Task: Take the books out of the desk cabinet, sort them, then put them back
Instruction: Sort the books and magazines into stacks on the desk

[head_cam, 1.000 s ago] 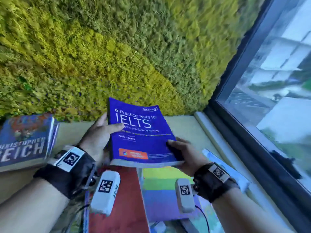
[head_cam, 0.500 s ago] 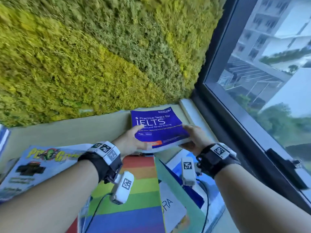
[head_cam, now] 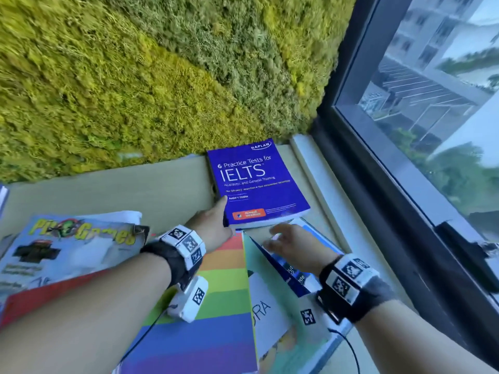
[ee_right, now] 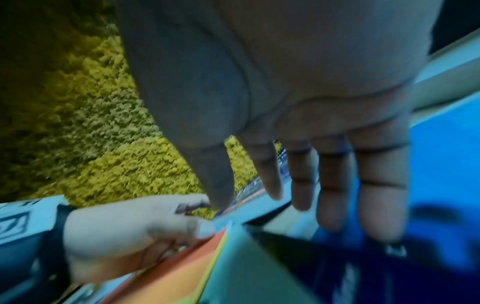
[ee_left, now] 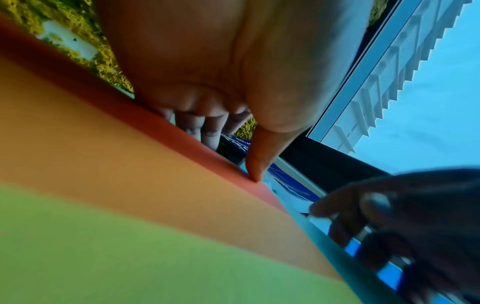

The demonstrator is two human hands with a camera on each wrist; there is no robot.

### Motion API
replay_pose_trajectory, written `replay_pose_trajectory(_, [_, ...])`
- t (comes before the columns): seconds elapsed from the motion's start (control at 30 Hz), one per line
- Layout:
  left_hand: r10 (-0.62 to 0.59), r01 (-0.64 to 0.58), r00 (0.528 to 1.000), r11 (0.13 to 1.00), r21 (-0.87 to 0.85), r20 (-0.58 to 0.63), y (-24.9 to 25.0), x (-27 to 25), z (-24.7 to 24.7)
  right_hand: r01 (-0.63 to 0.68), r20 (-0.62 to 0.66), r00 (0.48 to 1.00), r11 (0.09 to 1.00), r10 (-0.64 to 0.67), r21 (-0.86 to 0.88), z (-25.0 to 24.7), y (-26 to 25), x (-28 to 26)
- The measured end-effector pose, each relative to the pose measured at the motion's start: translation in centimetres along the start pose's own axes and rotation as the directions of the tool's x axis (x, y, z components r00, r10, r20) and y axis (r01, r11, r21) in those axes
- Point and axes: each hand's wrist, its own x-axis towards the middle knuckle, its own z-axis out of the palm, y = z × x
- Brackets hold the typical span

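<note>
Your blue paperback IELTS practice-test book (head_cam: 258, 184) lies flat on the beige desk top (head_cam: 113, 193), its far edge against the yellow-green moss wall (head_cam: 162, 76), cover up, in the corner by the dark-framed window (head_cam: 378, 157).

Your left hand (head_cam: 213, 221) is at the IELTS book's near left corner — thumb on the cover edge, the other fingers on the left side of the book. Whether they actually clamp it, I cannot tell; from the left wrist view the fingers (ee_left: 207, 131) look fairly straight.

Your right hand (head_cam: 291, 244) is just in front of the IELTS book, off it, fingers (ee_right: 335, 185) spread and straight, holding nothing, above a lighter blue book (head_cam: 318, 238).

Nearer you than the IELTS book: a rainbow-striped book (head_cam: 216, 319) and a teal book with a white label (head_cam: 270, 314), side by side. Left of the IELTS book — a games magazine (head_cam: 67, 244) on a red book (head_cam: 40, 298).
</note>
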Motion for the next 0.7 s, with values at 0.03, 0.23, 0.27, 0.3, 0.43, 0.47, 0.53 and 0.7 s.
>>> replay_pose_trajectory(0.03, [-0.001,0.001,1.0,1.0,0.018,0.004,-0.2,-0.3,0.3,0.008,0.096,0.995,0.997,0.0,-0.075,1.0,-0.2,-0.6])
replay_pose_trajectory(0.23, [-0.008,0.004,0.998,0.998,0.06,0.061,-1.9,-2.0,1.0,-0.041,0.105,0.993,0.998,0.046,-0.051,3.6,0.2,-2.1])
replay_pose_trajectory(0.27, [-0.008,0.001,0.998,0.995,0.103,0.07,-2.1,-2.4,1.1,-0.047,0.112,0.992,0.998,0.051,-0.034,4.0,0.3,-2.4])
replay_pose_trajectory(0.3, [0.005,-0.016,0.998,0.988,0.157,0.069,-2.3,-2.9,1.3,-0.048,0.11,0.993,0.998,0.052,-0.04,4.5,0.4,-2.6])
replay_pose_trajectory(0.43, [0.121,-0.147,0.988,0.927,0.346,0.095,-2.6,-5.3,1.6,-0.076,0.051,0.996,0.995,0.08,-0.07,6.5,0.5,-3.6])
replay_pose_trajectory(0.47, [0.139,-0.167,0.985,0.918,0.36,0.101,-2.9,-5.9,1.5,-0.091,0.035,0.995,0.993,0.094,-0.073,6.7,0.2,-3.8])
replay_pose_trajectory(0.53, [0.165,-0.192,0.981,0.906,0.378,0.103,-3.0,-6.7,1.2,-0.112,0.012,0.993,0.987,0.114,-0.117,6.9,-0.2,-4.2])
replay_pose_trajectory(0.7, [0.176,-0.222,0.973,0.887,0.406,0.148,-5.0,-9.6,0.3,-0.199,-0.049,0.98,0.951,0.193,-0.238,7.9,-1.7,-5.2])
